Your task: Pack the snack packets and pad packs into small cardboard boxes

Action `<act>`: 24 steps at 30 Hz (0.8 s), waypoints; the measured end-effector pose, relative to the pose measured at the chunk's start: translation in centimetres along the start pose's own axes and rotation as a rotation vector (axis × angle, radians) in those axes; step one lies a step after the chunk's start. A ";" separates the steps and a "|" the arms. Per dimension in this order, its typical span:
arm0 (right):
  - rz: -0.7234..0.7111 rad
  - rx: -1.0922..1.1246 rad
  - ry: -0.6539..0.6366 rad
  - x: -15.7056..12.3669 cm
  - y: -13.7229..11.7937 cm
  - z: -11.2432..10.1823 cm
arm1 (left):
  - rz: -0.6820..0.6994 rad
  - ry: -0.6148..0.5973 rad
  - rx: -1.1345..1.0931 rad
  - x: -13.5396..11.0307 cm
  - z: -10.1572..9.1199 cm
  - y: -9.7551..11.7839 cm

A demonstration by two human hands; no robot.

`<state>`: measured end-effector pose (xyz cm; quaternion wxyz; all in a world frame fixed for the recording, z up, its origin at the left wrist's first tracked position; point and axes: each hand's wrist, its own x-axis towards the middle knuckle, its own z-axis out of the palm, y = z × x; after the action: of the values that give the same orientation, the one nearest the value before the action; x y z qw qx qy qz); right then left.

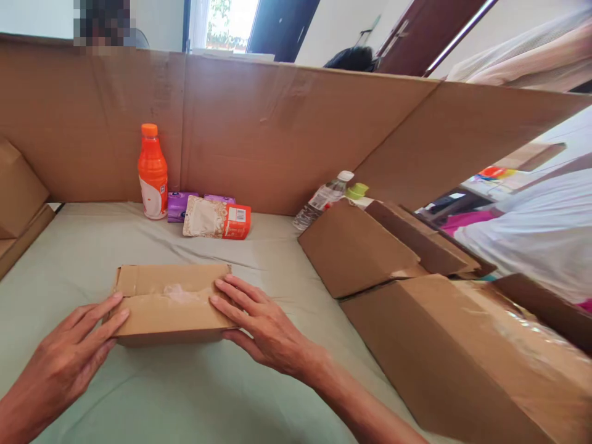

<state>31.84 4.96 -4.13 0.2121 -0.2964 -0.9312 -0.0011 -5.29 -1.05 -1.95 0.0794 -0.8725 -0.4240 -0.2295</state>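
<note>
A small cardboard box (173, 313) with its top flaps folded down and a torn patch of tape sits on the pale green cloth. My left hand (69, 353) presses its fingertips against the left end of the box. At the right end, my right hand (263, 324) has its fingers over the top edge and its thumb low on the side, so the box is held between both hands. Beyond the box stand an orange bottle (152, 172), purple packets (178, 206) and a beige-and-red pouch (217, 219).
A tall cardboard panel (259, 135) closes off the back. Larger open cardboard boxes (416, 345) line the right side, with a tilted clear bottle (324, 200) and a green-capped item (357, 191) behind them. Another carton (21, 191) stands at left. People are partly visible beyond.
</note>
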 end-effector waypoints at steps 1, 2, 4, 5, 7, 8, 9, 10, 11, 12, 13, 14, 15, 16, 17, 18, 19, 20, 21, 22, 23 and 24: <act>-0.007 -0.005 -0.001 0.4 -0.1 0.0 | 0.011 0.014 0.001 0.1 -0.1 -0.2; -0.011 -0.011 -0.001 0.7 -0.1 0.0 | 0.024 0.026 0.000 0.2 -0.2 -0.4; -0.003 -0.028 0.002 0.7 -0.1 -0.3 | 0.067 0.041 -0.002 0.8 -0.1 -0.7; 0.008 -0.039 0.006 0.4 0.0 -0.5 | 0.092 0.048 -0.007 1.3 0.2 -0.8; 0.051 -0.068 0.023 -1.1 0.2 -1.2 | 0.135 0.053 -0.035 2.7 1.3 -0.6; 0.085 -0.087 0.033 -2.2 0.3 -1.6 | 0.153 0.050 -0.056 3.6 2.1 -0.3; 0.125 -0.109 0.044 -3.5 0.4 -2.1 | 0.167 0.046 -0.082 4.7 3.1 0.1; 0.168 -0.134 0.057 -4.9 0.4 -2.5 | 0.183 0.046 -0.110 6.0 4.1 0.5; 0.214 -0.164 0.071 -6.4 0.4 -2.9 | 0.199 0.039 -0.145 7.5 5.2 1.0; 0.261 -0.200 0.086 -7.9 0.5 -3.2 | 0.214 0.026 -0.180 9.3 6.4 1.6; 0.306 -0.241 0.103 -9.3 0.6 -3.5 | 0.229 0.011 -0.214 11.2 7.6 2.2; 0.349 -0.286 0.123 -10.6 0.7 -3.8 | 0.242 -0.020 -0.247 13.3 8.8 2.7; 0.392 -0.335 0.144 -11.6 0.9 -3.9 | 0.255 -0.049 -0.272 15.6 10.0 3.3; 0.436 -0.387 0.162 -12.4 1.1 -4.0 | 0.264 -0.073 -0.291 18.0 11.3 3.8; 0.477 -0.437 0.178 -13.0 1.5 -4.1 | 0.265 -0.092 -0.306 20.4 12.6 4.3; 0.517 -0.487 0.190 -13.2 2.1 -4.1 | 0.258 -0.102 -0.319 22.9 13.9 4.8; 0.558 -0.533 0.197 -13.2 2.7 -4.1 | 0.241 -0.108 -0.333 25.3 15.2 5.3; 0.602 -0.574 0.199 -13.0 3.5 -4.0 | 0.216 -0.109 -0.347 27.6 16.5 5.9; 0.648 -0.606 0.198 -12.6 4.4 -4.0 | 0.184 -0.106 -0.361 29.8 17.8 6.5; 0.696 -0.630 0.195 -12.0 5.3 -3.9 | 0.147 -0.098 -0.376 31.7 19.0 7.1; 0.748 -0.646 0.186 -11.2 6.3 -3.9 | 0.107 -0.088 -0.394 33.3 20.2 7.8; 0.800 -0.657 0.171 -10.4 7.2 -3.9 | 0.067 -0.076 -0.415 34.7 21.3 8.6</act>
<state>45.01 4.66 -5.60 0.1671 -0.6785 -0.6753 -0.2360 27.02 25.07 -4.07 -0.1104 -0.8917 -0.3411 -0.2761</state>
